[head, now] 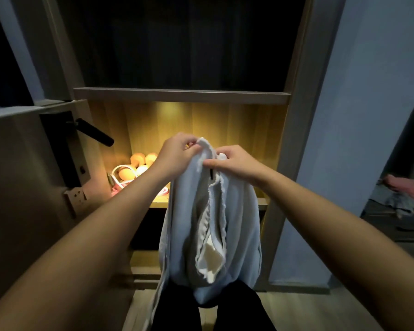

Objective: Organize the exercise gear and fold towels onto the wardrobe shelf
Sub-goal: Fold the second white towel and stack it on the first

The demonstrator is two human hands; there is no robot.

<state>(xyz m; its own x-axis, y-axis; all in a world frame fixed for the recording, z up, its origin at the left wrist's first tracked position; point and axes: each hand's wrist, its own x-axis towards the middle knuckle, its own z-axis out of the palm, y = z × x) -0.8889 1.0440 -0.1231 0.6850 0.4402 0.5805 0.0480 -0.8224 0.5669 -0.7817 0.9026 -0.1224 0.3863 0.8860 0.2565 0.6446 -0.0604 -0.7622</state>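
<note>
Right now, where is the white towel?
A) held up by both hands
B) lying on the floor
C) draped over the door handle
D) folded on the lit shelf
A: the left hand and the right hand both pinch the top edge of the white towel. It hangs unfolded in front of the lit shelf.

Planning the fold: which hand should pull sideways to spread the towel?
Probably the right hand: both pinch the top edge of the towel, but the left hand has the door handle and orange dumbbells close on its side; no such things show beside the right.
</note>
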